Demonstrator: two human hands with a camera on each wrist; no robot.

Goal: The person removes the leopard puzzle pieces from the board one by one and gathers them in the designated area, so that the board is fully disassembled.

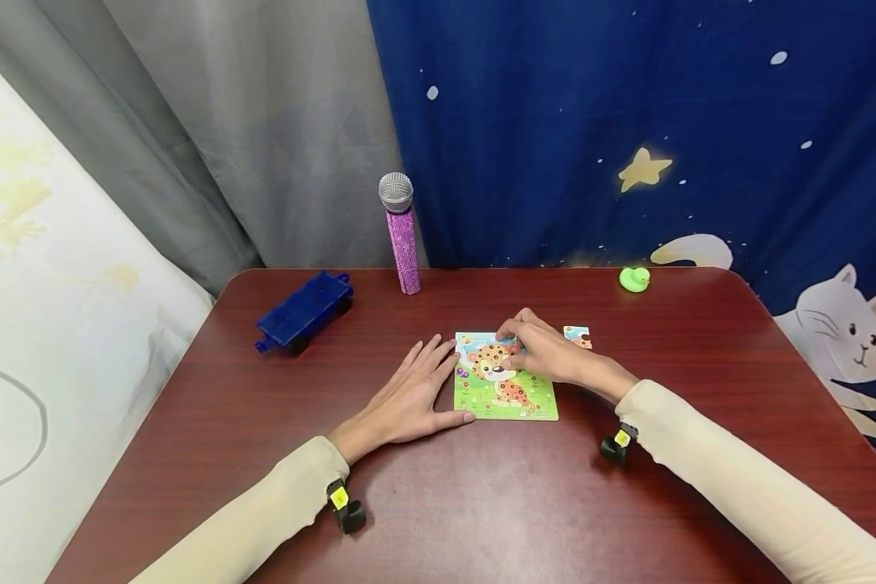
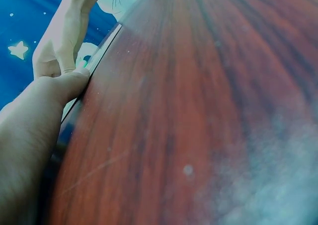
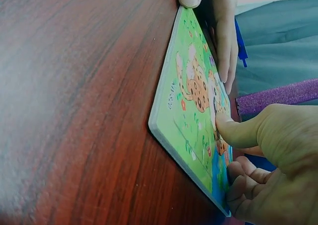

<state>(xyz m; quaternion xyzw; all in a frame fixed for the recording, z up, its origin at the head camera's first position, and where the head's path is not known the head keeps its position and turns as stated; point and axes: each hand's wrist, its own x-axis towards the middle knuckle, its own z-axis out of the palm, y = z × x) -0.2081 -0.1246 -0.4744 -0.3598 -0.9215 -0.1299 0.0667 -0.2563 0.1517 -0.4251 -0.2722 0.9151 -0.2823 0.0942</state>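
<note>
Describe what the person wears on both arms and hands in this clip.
Both arms are in long cream-beige sleeves reaching the wrists. A small black camera unit with a yellow mark sits at each wrist: one under the left cuff, one under the right. The left hand and right hand are bare, with no gloves, rings or watch visible.

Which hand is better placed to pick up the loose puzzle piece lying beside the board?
Probably the right hand: the loose piece lies just beyond it, right of the puzzle board. The left hand lies flat against the board's far edge.
</note>
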